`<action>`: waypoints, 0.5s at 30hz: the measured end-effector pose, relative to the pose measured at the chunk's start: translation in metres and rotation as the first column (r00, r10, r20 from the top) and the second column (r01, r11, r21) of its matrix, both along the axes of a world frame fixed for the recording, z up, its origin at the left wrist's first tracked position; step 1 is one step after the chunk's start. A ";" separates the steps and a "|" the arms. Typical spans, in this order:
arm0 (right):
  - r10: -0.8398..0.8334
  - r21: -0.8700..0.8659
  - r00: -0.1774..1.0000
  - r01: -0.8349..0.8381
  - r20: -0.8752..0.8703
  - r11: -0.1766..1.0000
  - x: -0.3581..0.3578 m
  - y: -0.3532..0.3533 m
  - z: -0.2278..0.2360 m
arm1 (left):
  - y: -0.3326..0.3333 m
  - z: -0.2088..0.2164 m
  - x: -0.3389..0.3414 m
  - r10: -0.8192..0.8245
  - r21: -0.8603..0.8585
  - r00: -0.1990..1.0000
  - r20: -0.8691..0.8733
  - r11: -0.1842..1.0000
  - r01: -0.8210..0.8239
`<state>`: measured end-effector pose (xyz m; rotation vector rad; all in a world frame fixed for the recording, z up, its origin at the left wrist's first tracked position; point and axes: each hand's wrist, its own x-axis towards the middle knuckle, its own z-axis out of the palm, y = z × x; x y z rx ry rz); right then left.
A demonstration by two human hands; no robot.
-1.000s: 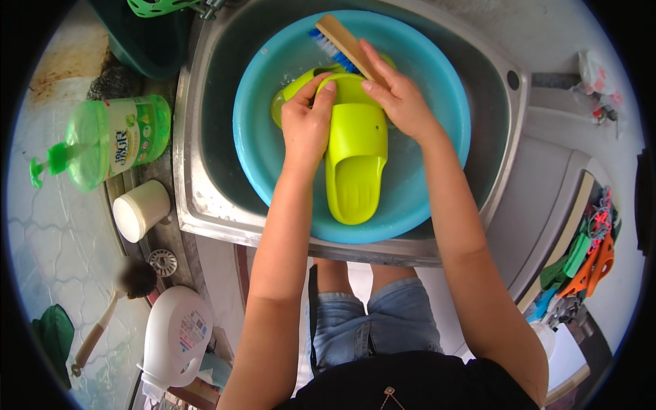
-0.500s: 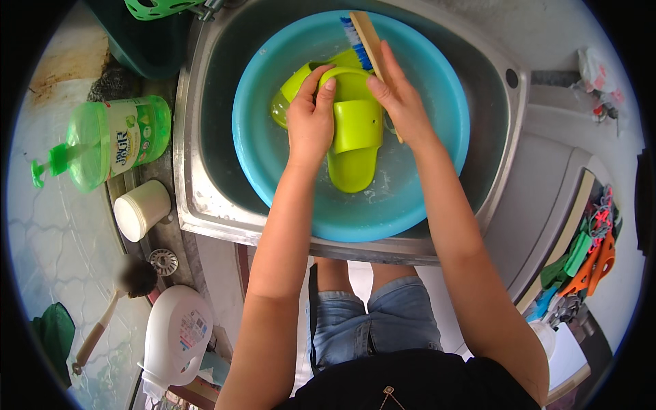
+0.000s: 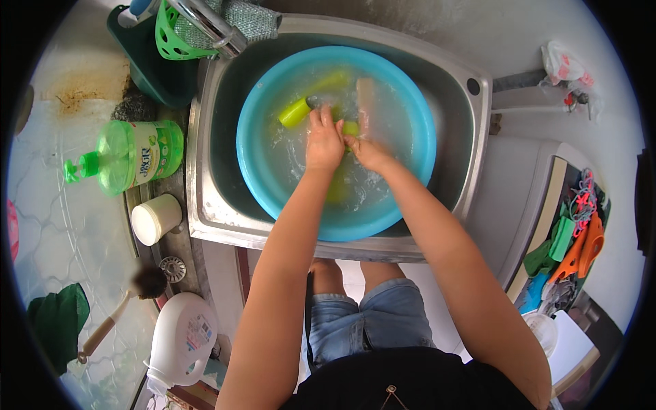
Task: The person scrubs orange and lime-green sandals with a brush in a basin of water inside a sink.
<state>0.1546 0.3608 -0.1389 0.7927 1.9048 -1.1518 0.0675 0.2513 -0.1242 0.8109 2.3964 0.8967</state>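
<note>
A round blue basin point(image 3: 244, 171) of cloudy water stands in the steel sink. Between my hands a lime-green slide sandal point(image 3: 350, 128) lies mostly under the water. My left hand point(image 3: 325, 141) holds its left side, with the fingertips partly wet and bent. Closed on the sandal's right side is my right hand point(image 3: 370, 153), its fingers partly submerged. A second lime-green slide sandal point(image 3: 295, 113) pokes out of the water at the left. Beyond my right hand a wooden scrub brush point(image 3: 365, 99) lies in the water, blurred by it, bristles hidden.
A chrome faucet point(image 3: 217, 31) and a green plastic basket point(image 3: 179, 34) overhang the sink's far left corner. Left of the sink point(image 3: 478, 130) stand a green pump bottle point(image 3: 140, 156), a white tub point(image 3: 156, 219), a round brush point(image 3: 148, 281) and a white jug point(image 3: 183, 338).
The sandal has gone down from above the basin into the water. My right hand has let go of the brush, which now lies in the water, and grips the sandal. The view has shifted.
</note>
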 end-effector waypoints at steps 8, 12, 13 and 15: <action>-0.901 -0.483 0.373 0.760 -0.223 0.434 0.028 -0.019 0.042 | -0.012 0.022 0.000 0.063 0.337 0.951 0.304 0.926 -0.169; -0.889 -0.679 0.259 0.576 -0.378 0.456 0.054 -0.021 0.082 | -0.028 0.072 0.018 -0.139 0.569 0.732 0.666 0.730 -0.379; -0.886 -0.688 0.205 0.566 -0.416 0.454 0.058 -0.027 0.097 | -0.033 0.089 0.023 -0.184 0.592 0.740 0.647 0.733 -0.335; -0.868 -0.671 0.177 0.569 -0.464 0.475 0.066 -0.031 0.107 | -0.044 0.112 0.029 -0.249 0.591 0.796 0.552 0.790 -0.163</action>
